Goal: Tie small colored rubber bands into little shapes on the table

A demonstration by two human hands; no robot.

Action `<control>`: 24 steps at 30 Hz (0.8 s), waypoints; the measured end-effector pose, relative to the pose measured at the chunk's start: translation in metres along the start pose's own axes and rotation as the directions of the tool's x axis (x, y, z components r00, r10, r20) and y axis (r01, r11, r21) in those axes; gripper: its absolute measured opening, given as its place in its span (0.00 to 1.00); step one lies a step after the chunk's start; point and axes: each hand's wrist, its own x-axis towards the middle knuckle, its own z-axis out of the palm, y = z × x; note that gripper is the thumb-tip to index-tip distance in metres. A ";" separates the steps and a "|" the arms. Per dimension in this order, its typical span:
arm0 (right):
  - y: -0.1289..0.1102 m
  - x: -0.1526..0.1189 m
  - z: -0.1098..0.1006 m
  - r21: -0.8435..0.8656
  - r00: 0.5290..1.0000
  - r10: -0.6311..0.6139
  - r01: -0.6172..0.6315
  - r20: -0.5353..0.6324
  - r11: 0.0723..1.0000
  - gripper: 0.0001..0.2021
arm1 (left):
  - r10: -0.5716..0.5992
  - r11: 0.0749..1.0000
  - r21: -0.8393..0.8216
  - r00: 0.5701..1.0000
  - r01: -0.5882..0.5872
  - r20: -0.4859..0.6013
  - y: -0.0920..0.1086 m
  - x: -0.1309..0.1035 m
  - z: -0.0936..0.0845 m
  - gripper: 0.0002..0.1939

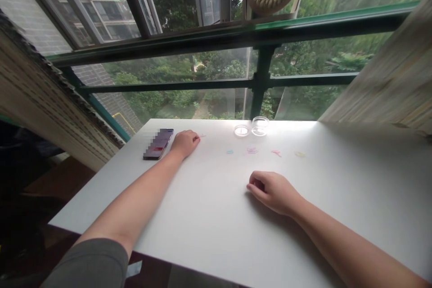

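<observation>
At the far left of the white table (202, 207), my left hand (185, 143) rests with its fingers closed at the tips. Just beyond those fingertips shows a faint pink strand (202, 135); whether they grip anything is hidden. My right hand (275, 191) lies nearer to me, its fingers curled towards the thumb around a hollow, with nothing visible inside. In front of it runs a row of small piles of thin strands, perhaps rubber bands: teal (230, 151), purple-pink (251, 150), red-pink (276, 153) and pale yellow (299, 154).
Behind the piles stand a low clear round dish (241, 131) and a taller clear round container (260, 127). A phone (158, 144) lies left of my left hand. Green window rails (168, 84) rise beyond the table's back edge, with curtains (391, 76) at both sides.
</observation>
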 end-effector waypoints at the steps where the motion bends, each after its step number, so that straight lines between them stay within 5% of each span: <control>1: 0.000 0.000 0.000 0.000 1.000 -0.002 0.002 0.001 1.000 0.08 | 0.010 1.000 -0.023 1.000 -0.010 0.005 -0.001 0.000 -0.002 0.13; 8: 0.001 -0.001 -0.001 0.000 1.000 -0.020 0.020 0.007 1.000 0.09 | -0.082 0.972 -0.223 0.996 0.075 -0.025 -0.017 0.007 -0.033 0.13; 14: 0.003 -0.003 -0.004 0.026 0.999 -0.038 0.037 0.031 0.999 0.09 | -0.081 0.972 -0.197 0.971 0.126 0.225 -0.030 -0.006 -0.054 0.12; 20: 0.003 -0.002 -0.004 0.034 0.998 -0.051 0.049 0.046 0.998 0.08 | -0.043 0.990 -0.116 0.944 0.085 0.329 -0.028 -0.029 -0.060 0.13; 24: 0.003 -0.002 -0.005 0.037 0.998 -0.053 0.051 0.044 0.998 0.08 | -0.003 0.998 -0.062 0.958 0.021 0.287 -0.018 -0.038 -0.054 0.13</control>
